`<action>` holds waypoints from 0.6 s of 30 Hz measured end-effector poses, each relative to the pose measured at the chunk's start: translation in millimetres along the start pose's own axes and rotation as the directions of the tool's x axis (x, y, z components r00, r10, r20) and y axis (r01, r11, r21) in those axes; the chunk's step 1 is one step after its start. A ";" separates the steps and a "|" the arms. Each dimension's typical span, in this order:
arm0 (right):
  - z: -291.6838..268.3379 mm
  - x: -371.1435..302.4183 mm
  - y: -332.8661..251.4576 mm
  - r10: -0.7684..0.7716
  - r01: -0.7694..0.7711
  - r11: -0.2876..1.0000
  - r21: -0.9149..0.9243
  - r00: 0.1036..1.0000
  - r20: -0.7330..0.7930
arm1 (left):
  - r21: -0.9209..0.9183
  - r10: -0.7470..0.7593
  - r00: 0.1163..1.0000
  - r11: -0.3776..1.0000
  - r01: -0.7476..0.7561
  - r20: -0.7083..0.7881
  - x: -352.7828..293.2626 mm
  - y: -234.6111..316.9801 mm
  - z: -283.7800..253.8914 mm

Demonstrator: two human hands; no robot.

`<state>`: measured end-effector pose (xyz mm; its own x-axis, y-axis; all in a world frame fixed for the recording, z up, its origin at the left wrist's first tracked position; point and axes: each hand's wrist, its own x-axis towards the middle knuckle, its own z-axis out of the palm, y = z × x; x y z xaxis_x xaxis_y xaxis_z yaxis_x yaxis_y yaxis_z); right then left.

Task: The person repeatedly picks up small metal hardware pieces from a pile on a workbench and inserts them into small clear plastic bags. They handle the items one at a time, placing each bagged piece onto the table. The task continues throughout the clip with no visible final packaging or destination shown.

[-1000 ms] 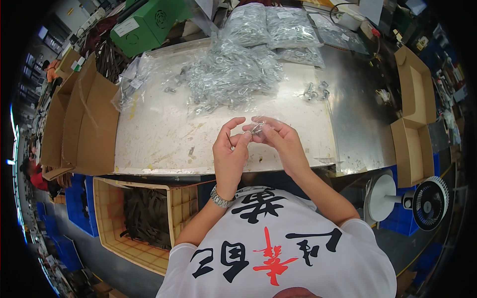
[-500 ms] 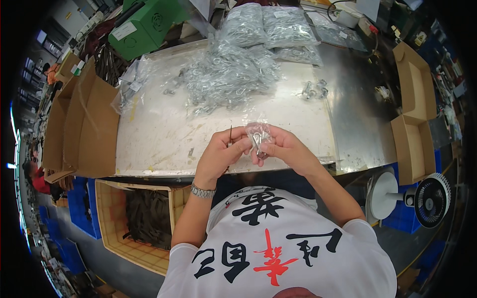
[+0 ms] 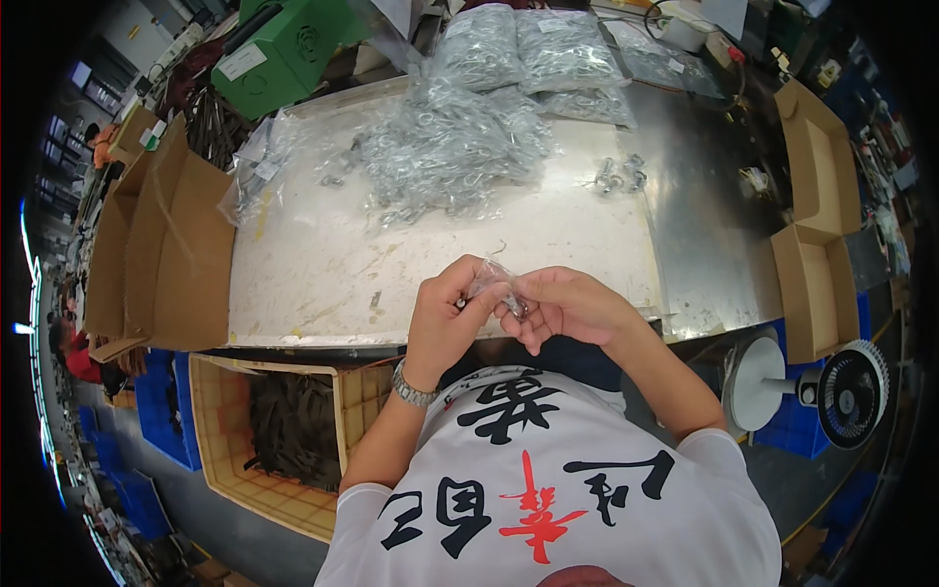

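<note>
Close to the table's front edge, my left hand [image 3: 438, 315] and my right hand [image 3: 585, 301] meet at a small clear plastic bag [image 3: 494, 275]. My left hand grips the bag between thumb and fingers. A thin dark tool [image 3: 461, 303] pokes out of that same hand; its kind is unclear. At the bag's lower end, by my right fingertips, shiny metal hardware [image 3: 519, 309] shows, partly covered by fingers. My right thumb and index finger pinch the bag's edge, the other fingers curled loosely below. Beyond my hands lies a heap of clear bags with metal hooks [image 3: 440, 157].
Fuller bags of hardware [image 3: 567, 49] are stacked at the back, and a few loose metal pieces [image 3: 620, 175] lie right of the heap. Open cardboard boxes stand left [image 3: 186, 245] and right [image 3: 817, 284]. Below the table are a yellow crate [image 3: 220, 460] and a fan [image 3: 849, 396].
Both hands have come slightly nearer to me. The bag has tilted and is more crumpled and covered by my fingers; the thin tool no longer points upright.
</note>
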<state>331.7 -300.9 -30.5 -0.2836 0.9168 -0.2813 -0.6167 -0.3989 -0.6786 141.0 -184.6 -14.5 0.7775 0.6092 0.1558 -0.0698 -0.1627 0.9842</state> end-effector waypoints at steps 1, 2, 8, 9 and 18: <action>-2.3 1.8 3.4 0.023 -0.027 0.996 0.087 0.999 0.040 | -0.002 -0.016 1.000 1.000 0.016 0.015 -0.5 -0.7 -1.5; -4.4 2.7 5.6 0.041 -0.047 0.992 0.120 0.998 0.055 | -0.004 -0.032 0.999 0.999 0.032 0.031 -1.0 -2.6 -3.9; -6.7 0.3 9.4 0.052 -0.053 0.994 0.096 0.999 0.007 | -0.190 -0.125 0.982 0.970 0.151 0.141 0.9 -21.0 -12.9; -7.1 0.9 12.2 0.024 -0.022 0.998 0.055 0.999 -0.024 | -0.242 -0.158 0.972 0.950 0.197 0.171 2.6 -21.5 -14.8; 2.1 -10.8 8.1 -0.298 0.201 0.920 -0.336 0.916 -0.269 | -0.024 -0.238 0.958 0.969 0.245 0.159 12.9 -16.6 -33.0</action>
<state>328.2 -314.0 -31.6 0.1212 0.9637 -0.2381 -0.3780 -0.1770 -0.9087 131.7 -148.4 -26.1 0.8608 0.4993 -0.0987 0.1082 0.0099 0.9941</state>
